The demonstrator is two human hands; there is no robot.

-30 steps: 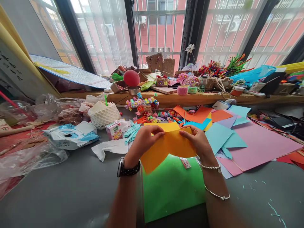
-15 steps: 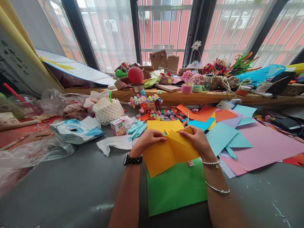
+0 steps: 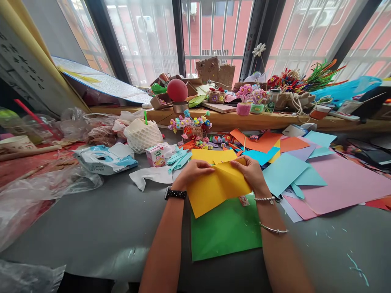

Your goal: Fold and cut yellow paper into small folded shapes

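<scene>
Between my two hands is a creased sheet of yellow paper (image 3: 210, 189), held tilted above the table. My left hand (image 3: 195, 173) pinches its upper left edge, thumb and fingers together. On the upper right edge my right hand (image 3: 249, 171) grips the same sheet. Under it lies a green sheet (image 3: 226, 238), partly covered by the yellow one. Another yellow sheet (image 3: 210, 154) lies flat just beyond my hands. A small patterned piece (image 3: 244, 200) rests on the green sheet near my right wrist.
Coloured papers, including a large pink sheet (image 3: 348, 183) and light blue sheets (image 3: 285, 173), spread to the right. At left are a wet-wipe pack (image 3: 105, 158), a small carton (image 3: 155, 156) and a white tissue (image 3: 151, 175). Beaded flowers (image 3: 192, 126) and a cluttered wooden ledge (image 3: 220, 116) stand behind.
The view has tilted down and shifted slightly left. Both hands still hold the yellow sheet, with its right part drawn in a little.
</scene>
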